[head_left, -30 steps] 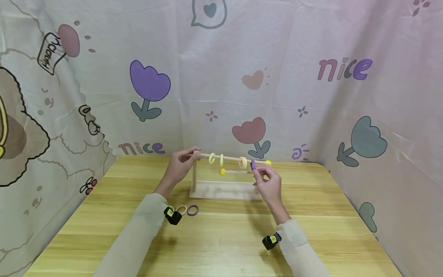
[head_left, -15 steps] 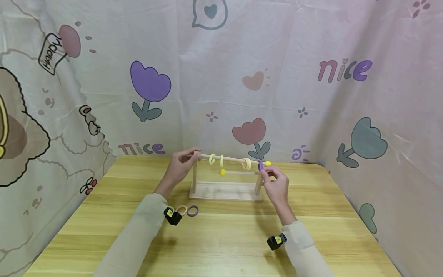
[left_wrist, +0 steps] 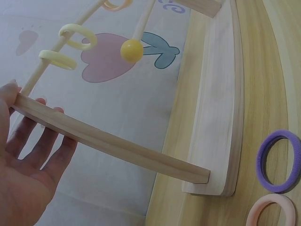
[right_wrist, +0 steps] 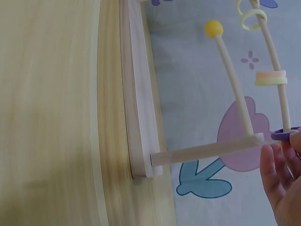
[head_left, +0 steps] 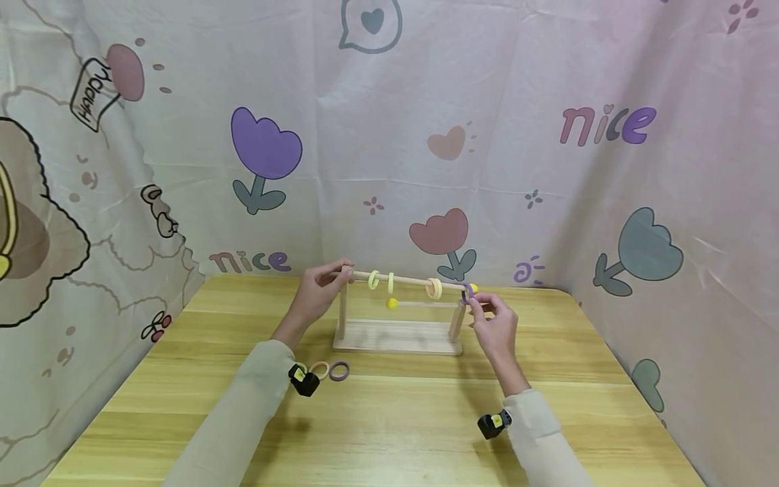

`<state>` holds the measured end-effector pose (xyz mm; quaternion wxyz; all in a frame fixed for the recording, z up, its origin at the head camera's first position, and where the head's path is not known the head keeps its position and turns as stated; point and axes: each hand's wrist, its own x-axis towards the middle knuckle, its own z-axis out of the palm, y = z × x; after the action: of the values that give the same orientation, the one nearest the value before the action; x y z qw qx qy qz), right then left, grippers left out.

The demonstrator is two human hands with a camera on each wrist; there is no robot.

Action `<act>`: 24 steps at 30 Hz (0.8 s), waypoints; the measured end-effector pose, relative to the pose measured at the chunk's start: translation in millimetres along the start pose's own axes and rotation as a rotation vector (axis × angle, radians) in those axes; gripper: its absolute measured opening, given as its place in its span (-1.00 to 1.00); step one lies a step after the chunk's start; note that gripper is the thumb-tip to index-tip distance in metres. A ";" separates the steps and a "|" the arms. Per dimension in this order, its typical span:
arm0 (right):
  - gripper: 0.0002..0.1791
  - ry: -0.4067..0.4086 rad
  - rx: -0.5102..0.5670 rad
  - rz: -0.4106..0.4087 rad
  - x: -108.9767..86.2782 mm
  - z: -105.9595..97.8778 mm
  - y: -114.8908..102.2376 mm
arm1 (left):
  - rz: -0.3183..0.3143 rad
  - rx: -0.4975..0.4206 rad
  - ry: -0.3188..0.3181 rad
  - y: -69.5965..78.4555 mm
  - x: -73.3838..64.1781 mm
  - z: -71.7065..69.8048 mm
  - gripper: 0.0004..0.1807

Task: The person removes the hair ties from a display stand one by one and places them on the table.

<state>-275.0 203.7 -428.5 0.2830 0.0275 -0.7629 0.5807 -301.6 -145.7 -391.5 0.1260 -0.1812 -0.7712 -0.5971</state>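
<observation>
Hands grip post and purple ring, rod between.

Long, plain, pale cream sleeves are worn, finished with broad cuffs; just beside the sleeves' wrist ends, small, boxy black cameras are strapped, each marked with a yellow patch

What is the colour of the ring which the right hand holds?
The ring is purple; the right wrist view shows it best.
</observation>
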 end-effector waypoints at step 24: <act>-0.81 0.071 -0.057 0.034 8.4 -12.3 3.8 | -0.013 -0.014 -0.008 0.0 1.9 -1.8 -0.66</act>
<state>-278.5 218.4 -425.8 0.3003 -0.0142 -0.7689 0.5643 -303.4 -147.2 -390.3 0.1180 -0.1793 -0.7686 -0.6026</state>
